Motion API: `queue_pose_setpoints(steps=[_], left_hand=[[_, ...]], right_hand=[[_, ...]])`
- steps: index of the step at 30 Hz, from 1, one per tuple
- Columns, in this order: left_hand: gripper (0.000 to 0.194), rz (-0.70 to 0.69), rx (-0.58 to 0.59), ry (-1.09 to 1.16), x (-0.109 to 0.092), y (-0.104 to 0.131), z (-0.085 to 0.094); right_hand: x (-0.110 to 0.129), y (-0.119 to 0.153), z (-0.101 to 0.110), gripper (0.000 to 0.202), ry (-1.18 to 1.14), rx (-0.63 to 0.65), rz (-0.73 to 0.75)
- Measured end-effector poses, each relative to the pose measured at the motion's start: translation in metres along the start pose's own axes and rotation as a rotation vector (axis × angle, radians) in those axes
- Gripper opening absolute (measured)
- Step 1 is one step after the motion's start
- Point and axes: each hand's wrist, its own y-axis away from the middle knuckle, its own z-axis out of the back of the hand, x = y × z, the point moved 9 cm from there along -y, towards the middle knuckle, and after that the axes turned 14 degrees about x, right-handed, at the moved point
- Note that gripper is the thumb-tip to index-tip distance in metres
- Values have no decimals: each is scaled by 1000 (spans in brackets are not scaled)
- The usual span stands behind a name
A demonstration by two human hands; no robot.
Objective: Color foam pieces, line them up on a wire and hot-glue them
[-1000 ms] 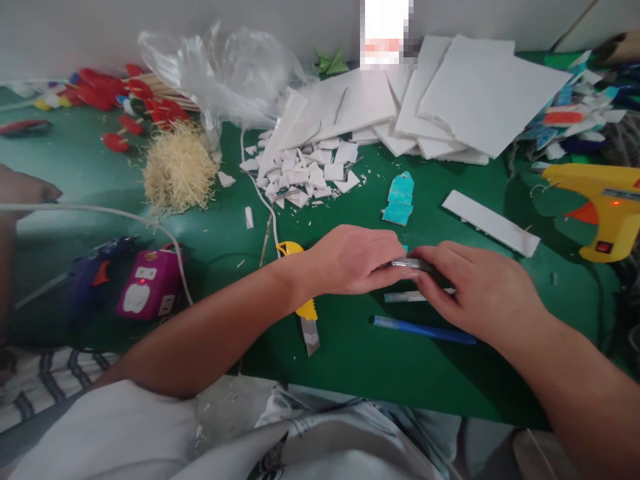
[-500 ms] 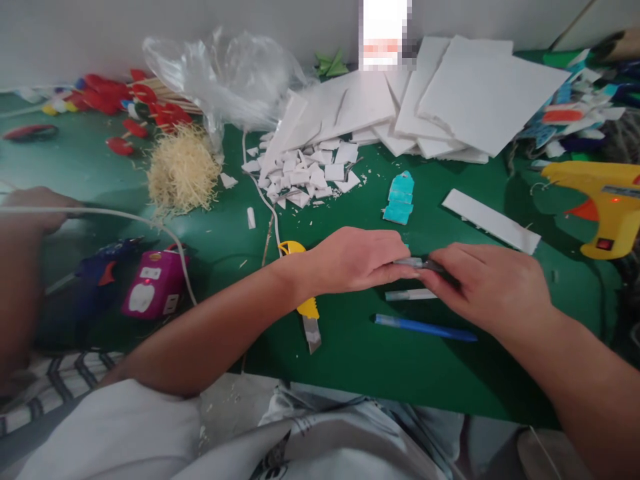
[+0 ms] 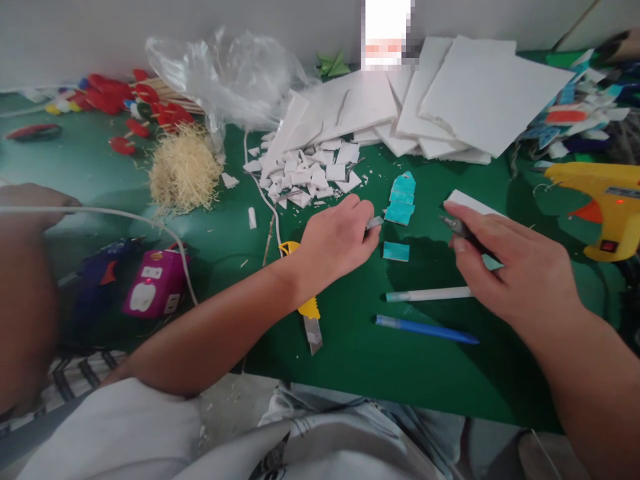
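Observation:
My left hand [image 3: 340, 237] is closed, pinching a small greyish translucent cap [image 3: 373, 223] at its fingertips. In my right hand [image 3: 515, 267] is a slim, dark, pen-shaped craft knife [image 3: 465, 233], its metallic tip pointing left. Between the hands lie a row of joined turquoise pieces [image 3: 401, 193] and a separate turquoise rectangle [image 3: 397, 251]. Nearer to me are a white pen [image 3: 425, 293] and a blue pen [image 3: 425, 329]. My right hand partly covers a white foam strip [image 3: 475, 202]. Under my left wrist, partly hidden, lies a yellow box cutter [image 3: 310, 308] with its blade out.
White foam sheets [image 3: 495, 87] and foam scraps [image 3: 300, 173] lie at the back. A yellow glue gun [image 3: 613, 207] is at right. To the left are straw-like shreds [image 3: 184, 170], a purple power adapter [image 3: 155, 283], a blue glue gun [image 3: 103, 270], a white cable and another person's hand [image 3: 40, 203].
My hands have moved apart, left hand going left with the cap and right hand going right with the craft knife. The cap is off the knife, and the turquoise rectangle is now uncovered.

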Motion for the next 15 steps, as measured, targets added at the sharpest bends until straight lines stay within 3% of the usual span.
queue_pose_setpoints(steps=[3, 5, 8, 11, 15], left_hand=[[16, 29, -8, 8, 1, 1, 2], [24, 22, -24, 45, 1, 3, 3], [34, -63, -13, 64, -7, 6, 1], [38, -193, 58, 33, -21, 9, -5], [40, -245, 147, -36, -29, 9, -12]], right_hand=[[-12, 8, 3, 59, -41, -112, -123], [-15, 16, 9, 67, -115, -199, -123], [-12, 24, 19, 51, -169, -263, -44], [-14, 26, 22, 32, -165, -226, -54], [-14, 23, 17, 36, -335, -188, -91]])
